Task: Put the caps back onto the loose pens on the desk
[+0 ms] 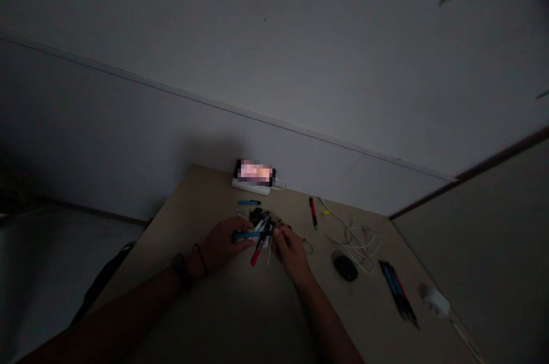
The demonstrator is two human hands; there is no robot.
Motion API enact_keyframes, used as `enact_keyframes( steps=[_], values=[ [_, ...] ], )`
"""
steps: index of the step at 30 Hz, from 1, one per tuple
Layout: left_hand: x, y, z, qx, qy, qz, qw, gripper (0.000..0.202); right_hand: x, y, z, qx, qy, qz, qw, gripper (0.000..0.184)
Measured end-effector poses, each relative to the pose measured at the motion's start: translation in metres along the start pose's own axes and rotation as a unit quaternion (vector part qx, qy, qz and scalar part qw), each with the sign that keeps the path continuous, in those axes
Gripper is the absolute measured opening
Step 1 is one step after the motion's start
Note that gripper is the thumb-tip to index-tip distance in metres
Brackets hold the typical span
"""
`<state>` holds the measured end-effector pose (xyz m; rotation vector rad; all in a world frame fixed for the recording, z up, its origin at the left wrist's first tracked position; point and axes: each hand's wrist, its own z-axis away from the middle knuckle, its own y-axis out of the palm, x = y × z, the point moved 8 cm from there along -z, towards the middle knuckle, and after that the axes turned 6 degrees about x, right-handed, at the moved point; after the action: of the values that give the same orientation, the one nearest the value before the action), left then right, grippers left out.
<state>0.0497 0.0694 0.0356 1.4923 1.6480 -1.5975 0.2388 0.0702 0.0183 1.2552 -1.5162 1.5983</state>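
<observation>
A bundle of pens (261, 231) sits between both hands over the middle of a light wooden table (240, 307). My left hand (223, 243) is closed round the bundle from the left; a blue pen lies across its fingers. My right hand (290, 250) pinches the bundle's right side with closed fingers. A red pen sticks out below the bundle. The room is dim, so the fingers' exact grip is hard to see.
A lone blue pen (249, 202) and a red pen (313, 212) lie farther back. A phone (255, 174) rests on a white block by the wall. A white cable (355, 238), black mouse (345, 267), row of pens (398, 292) and white charger (434, 300) lie right.
</observation>
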Motion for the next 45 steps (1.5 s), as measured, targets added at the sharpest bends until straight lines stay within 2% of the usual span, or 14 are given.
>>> enact_keyframes(
  steps=[6,12,15,18,23,30,36,41,45],
  values=[
    [-0.004,0.001,0.000,0.006,0.021,-0.040,0.999,0.016,0.003,0.005,0.000,0.013,0.000,0.017,1.000,0.047],
    [-0.005,0.004,0.001,0.020,0.022,-0.062,0.998,0.023,0.006,0.007,0.001,0.013,0.009,-0.001,1.000,0.050],
    [-0.007,0.009,0.001,0.046,0.026,-0.078,0.996,0.029,0.007,0.008,0.002,0.013,0.011,-0.007,1.000,0.050],
    [-0.007,0.014,0.001,0.072,0.026,-0.097,0.992,0.037,0.009,0.009,0.002,0.016,0.005,-0.010,1.000,0.049],
    [-0.003,0.015,0.000,0.082,0.015,-0.095,0.992,0.042,0.010,0.011,0.002,0.038,-0.002,-0.046,0.998,0.044],
    [-0.002,0.018,-0.001,0.106,0.001,-0.104,0.989,0.044,0.005,0.007,0.000,0.024,0.006,0.006,1.000,0.053],
    [0.000,0.018,-0.001,0.108,-0.011,-0.105,0.989,0.046,0.004,0.007,0.000,0.019,0.005,0.019,1.000,0.051],
    [0.000,0.015,0.001,0.101,-0.026,-0.079,0.991,0.031,0.001,0.007,0.002,0.011,0.006,-0.019,1.000,0.046],
    [-0.004,0.014,0.001,0.103,-0.018,-0.072,0.992,0.027,0.003,0.006,0.002,0.011,-0.001,-0.030,0.999,0.042]
  ],
)
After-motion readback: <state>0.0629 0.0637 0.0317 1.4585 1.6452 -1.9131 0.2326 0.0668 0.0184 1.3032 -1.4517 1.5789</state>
